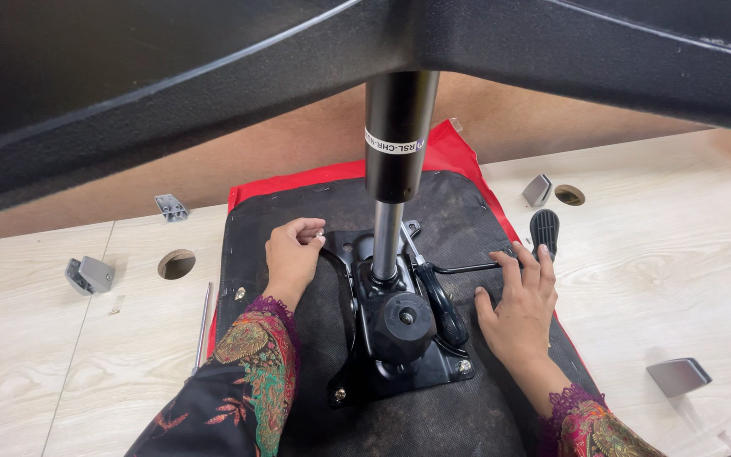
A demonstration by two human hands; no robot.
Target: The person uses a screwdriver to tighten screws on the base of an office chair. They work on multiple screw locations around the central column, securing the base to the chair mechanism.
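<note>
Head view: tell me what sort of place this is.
Probably a furniture assembly workshop: an upturned chair seat with its tilt mechanism and gas cylinder lies on a pale wooden panel with drilled holes.

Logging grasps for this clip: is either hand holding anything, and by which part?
The left hand pinches a small silvery screw at its fingertips, over the black mechanism plate. The right hand lies flat on the seat underside, fingers by the lever rod, gripping nothing.

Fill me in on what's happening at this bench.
A person works on an upturned chair seat lying on a wooden bench. The left hand pinches a small screw at the corner of the black mechanism plate. The right hand lies flat on the seat, fingers on the lever. The gas cylinder stands upright in the plate.
</note>
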